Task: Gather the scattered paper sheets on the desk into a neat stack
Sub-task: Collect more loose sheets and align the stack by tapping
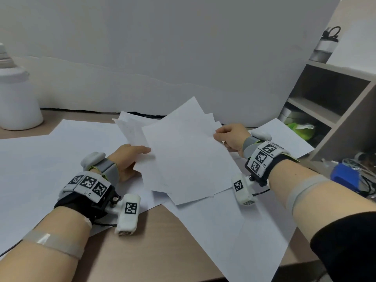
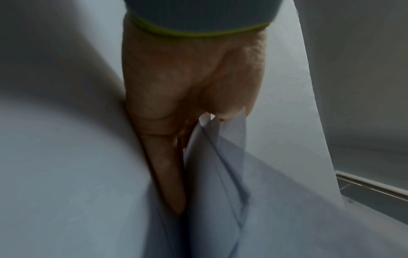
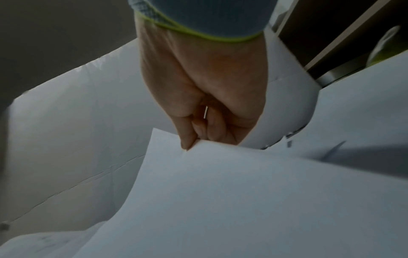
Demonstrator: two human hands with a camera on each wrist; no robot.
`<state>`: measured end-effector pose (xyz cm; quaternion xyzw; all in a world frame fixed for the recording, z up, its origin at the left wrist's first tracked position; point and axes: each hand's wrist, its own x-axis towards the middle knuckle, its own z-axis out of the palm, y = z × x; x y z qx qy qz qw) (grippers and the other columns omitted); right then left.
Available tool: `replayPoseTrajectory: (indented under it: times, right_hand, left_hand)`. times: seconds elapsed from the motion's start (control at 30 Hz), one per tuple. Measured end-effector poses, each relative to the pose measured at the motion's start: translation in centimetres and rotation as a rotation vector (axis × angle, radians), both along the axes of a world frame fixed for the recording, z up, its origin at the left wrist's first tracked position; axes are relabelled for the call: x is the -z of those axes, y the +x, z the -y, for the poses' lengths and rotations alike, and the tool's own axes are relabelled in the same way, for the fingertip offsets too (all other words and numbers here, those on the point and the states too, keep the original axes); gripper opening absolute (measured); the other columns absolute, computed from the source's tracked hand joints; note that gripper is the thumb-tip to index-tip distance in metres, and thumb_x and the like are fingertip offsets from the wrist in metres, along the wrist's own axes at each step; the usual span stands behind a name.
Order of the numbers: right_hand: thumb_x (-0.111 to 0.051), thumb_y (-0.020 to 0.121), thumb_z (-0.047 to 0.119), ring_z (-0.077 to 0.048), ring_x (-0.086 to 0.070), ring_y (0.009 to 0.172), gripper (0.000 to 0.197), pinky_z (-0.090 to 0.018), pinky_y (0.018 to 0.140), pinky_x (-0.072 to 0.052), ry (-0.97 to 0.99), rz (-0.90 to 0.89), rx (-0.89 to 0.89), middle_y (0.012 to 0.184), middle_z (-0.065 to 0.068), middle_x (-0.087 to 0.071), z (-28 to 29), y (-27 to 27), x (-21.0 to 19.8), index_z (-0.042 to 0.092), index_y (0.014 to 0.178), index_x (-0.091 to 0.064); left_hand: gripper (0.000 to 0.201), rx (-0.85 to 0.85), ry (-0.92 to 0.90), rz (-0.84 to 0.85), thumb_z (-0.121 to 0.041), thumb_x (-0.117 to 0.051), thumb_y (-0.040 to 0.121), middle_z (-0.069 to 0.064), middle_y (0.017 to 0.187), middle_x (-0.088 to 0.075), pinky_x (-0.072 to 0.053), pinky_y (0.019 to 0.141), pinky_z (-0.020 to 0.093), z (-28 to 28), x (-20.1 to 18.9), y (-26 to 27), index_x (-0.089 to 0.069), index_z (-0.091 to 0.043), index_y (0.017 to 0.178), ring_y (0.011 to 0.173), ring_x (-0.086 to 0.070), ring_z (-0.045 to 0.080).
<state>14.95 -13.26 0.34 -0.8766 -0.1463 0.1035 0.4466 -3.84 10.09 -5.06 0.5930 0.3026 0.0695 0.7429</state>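
A fanned bundle of white paper sheets point(image 1: 187, 157) is lifted off the desk in the middle of the head view. My left hand point(image 1: 134, 155) holds its left edge, thumb on top, the other fingers hidden underneath. My right hand point(image 1: 221, 137) pinches the right edge. The left wrist view shows the left hand point(image 2: 176, 87) with sheets point(image 2: 220, 192) between thumb and long fingers. In the right wrist view the right hand point(image 3: 194, 136) pinches the top sheet point(image 3: 243, 200) at its edge. Loose sheets lie on the desk at left point(image 1: 50, 159), front right point(image 1: 234, 231), far right point(image 1: 284, 139) and behind point(image 1: 130, 127).
A white jug point(image 1: 16, 98) stands at the back left. An open shelf unit point(image 1: 335, 110) is at the right, with a green item point(image 1: 299, 129) inside and a bottle point(image 1: 325, 45) on top. A blue object with cables point(image 1: 345, 176) lies beside it. Bare desk point(image 1: 152, 241) shows in front.
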Motion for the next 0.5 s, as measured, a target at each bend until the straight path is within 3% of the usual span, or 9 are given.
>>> replayPoseTrajectory:
  times: [0.1,0.2,0.37,0.5]
  right_hand:
    - [-0.069,0.089,0.013,-0.014,-0.043,0.052,0.011,-0.022,0.049,-0.040,0.007,0.022,-0.027,0.066,-0.003,-0.055,-2.1,0.0,0.1,0.020,0.081,-0.068]
    - [-0.067,0.090,0.012,-0.014,-0.045,0.053,0.014,-0.022,0.048,-0.041,0.035,0.012,-0.062,0.070,-0.005,-0.058,-4.0,-0.2,0.6,0.022,0.080,-0.069]
    - [-0.055,0.096,0.006,-0.015,-0.056,0.050,0.015,-0.022,0.044,-0.046,0.060,-0.055,-0.053,0.082,-0.006,-0.068,-4.6,-0.1,1.1,0.008,0.104,-0.069]
    - [-0.052,0.097,0.007,-0.020,-0.059,0.060,0.016,-0.026,0.051,-0.050,0.027,-0.103,0.121,0.101,-0.018,-0.071,-2.5,1.0,1.1,0.005,0.106,-0.066]
  left_hand:
    - [0.025,0.025,-0.028,0.004,-0.017,-0.062,0.095,0.020,0.103,-0.073,-0.059,0.067,0.040,0.4,-0.1,0.1,-0.063,-0.002,0.116,0.079,-0.070,0.035]
    - [0.027,0.018,-0.014,-0.009,-0.015,-0.064,0.094,0.020,0.099,-0.073,-0.060,0.060,0.038,0.1,0.0,0.1,-0.064,0.000,0.115,0.076,-0.071,0.033]
    - [0.034,0.030,0.070,-0.079,0.008,-0.061,0.087,0.031,0.113,-0.068,-0.057,0.085,0.056,-0.2,0.1,-0.1,-0.060,0.008,0.121,0.099,-0.069,0.047]
    - [0.030,-0.012,0.082,-0.057,0.011,-0.058,0.088,0.027,0.110,-0.069,-0.058,0.078,0.051,-0.7,-0.2,0.0,-0.060,0.005,0.118,0.090,-0.069,0.042]
